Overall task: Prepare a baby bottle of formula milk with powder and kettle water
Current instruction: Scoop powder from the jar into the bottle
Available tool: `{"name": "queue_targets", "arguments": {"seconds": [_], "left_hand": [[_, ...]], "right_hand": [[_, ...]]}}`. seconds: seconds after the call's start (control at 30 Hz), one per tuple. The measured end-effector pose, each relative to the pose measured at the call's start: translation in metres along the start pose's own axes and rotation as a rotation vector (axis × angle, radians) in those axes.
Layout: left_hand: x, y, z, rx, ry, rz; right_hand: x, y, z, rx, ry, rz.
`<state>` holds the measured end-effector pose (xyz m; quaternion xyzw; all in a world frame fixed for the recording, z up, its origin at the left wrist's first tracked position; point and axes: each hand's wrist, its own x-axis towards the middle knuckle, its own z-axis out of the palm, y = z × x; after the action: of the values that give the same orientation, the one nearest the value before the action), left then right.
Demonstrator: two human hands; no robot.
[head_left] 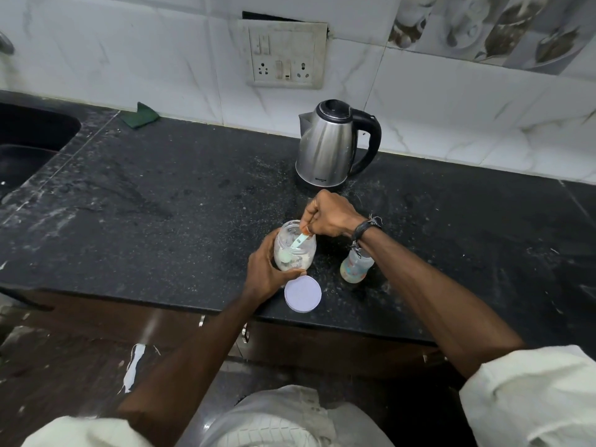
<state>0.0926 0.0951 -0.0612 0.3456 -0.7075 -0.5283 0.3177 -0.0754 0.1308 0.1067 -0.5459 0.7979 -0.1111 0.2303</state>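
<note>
A clear powder jar stands open on the black counter, with pale powder low inside. My left hand wraps around its left side. My right hand hovers over the jar's mouth and pinches the handle of a pale green scoop, whose bowl reaches down into the jar. The jar's white lid lies flat just in front of it, near the counter edge. A small clear baby bottle stands to the right, partly hidden under my right wrist. The steel kettle sits behind, by the wall.
A dark sink is set into the counter at far left. A green cloth lies by the wall. A socket panel is on the tiled wall above the kettle. The counter's front edge runs just below the lid.
</note>
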Motion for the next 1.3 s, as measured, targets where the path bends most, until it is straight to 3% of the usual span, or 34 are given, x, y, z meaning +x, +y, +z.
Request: {"name": "queue_targets", "arguments": {"seconds": [0.7, 0.87, 1.03, 1.3], "left_hand": [[-0.012, 0.026, 0.003, 0.132, -0.017, -0.033], [-0.025, 0.049, 0.007, 0.214, 0.149, 0.194], [-0.025, 0.08, 0.033, 0.268, 0.16, 0.465], [-0.028, 0.112, 0.085, 0.171, -0.039, 0.423]], "right_hand": [[-0.019, 0.034, -0.023, 0.175, 0.136, 0.099], [-0.025, 0.048, -0.037, 0.264, 0.169, 0.112], [-0.047, 0.077, -0.061, 0.354, 0.219, 0.134], [-0.085, 0.122, -0.069, 0.355, 0.28, 0.207]]}}
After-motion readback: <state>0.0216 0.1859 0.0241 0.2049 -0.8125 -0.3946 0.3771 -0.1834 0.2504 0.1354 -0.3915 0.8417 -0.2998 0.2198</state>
